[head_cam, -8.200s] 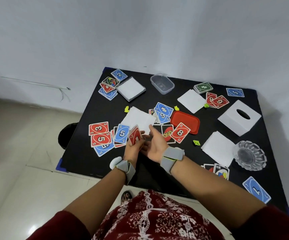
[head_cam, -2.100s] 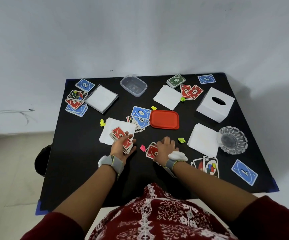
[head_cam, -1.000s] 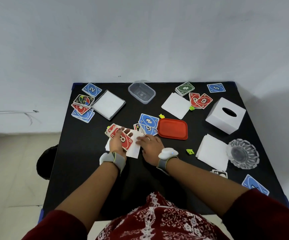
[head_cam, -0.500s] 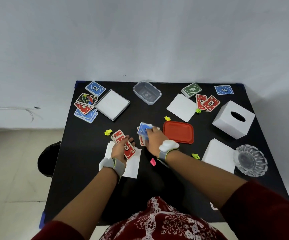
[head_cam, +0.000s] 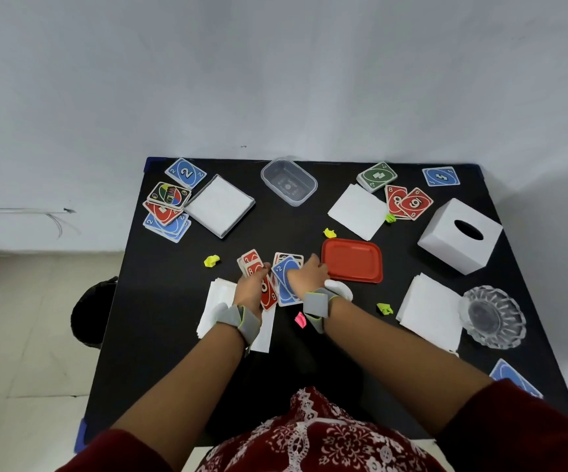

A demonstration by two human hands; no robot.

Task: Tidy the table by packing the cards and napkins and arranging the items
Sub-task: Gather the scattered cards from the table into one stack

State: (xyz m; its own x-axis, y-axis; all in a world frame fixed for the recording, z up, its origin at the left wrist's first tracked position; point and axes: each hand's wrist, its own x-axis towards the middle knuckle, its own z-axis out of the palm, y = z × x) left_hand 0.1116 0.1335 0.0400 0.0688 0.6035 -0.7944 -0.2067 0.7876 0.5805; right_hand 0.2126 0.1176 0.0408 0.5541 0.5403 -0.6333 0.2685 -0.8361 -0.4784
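**Counter inventory: cards, napkins, containers**

While both hands work at the middle of the black counter (head_cam: 160,301), items lie as follows.

- Left hand (head_cam: 250,289): closed around a fan of red cards (head_cam: 253,264), held above a white napkin stack (head_cam: 216,301) at the near-left centre.
- Right hand (head_cam: 306,275): fingers curled over a blue card (head_cam: 286,277) that tops a small pile just beside the left hand's fan; whether it grips or only presses the pile cannot be told.
- Red lid (head_cam: 352,260): flat, just right of the right hand.
- Clear plastic box (head_cam: 288,181): far centre, open, upright.
- Far-left group: blue 2 card (head_cam: 185,172), wild card (head_cam: 169,195) on a loose heap of red and blue cards, and a napkin pile in a tray (head_cam: 219,206) beside them.
- Far-right group: green card pile (head_cam: 377,176), two red cards (head_cam: 408,202) overlapping, a lone blue card (head_cam: 441,176), and a single napkin (head_cam: 357,211) touching the red cards.
- White tissue box (head_cam: 459,236): right side, upright.
- Glass dish (head_cam: 492,316): near right, resting on the edge of another napkin stack (head_cam: 429,310).
- Blue card at the near-right edge (head_cam: 510,376), partly hidden by a sleeve.
- Small paper scraps: yellow-green (head_cam: 212,260), (head_cam: 329,232), (head_cam: 384,308), (head_cam: 391,218); pink (head_cam: 300,320).
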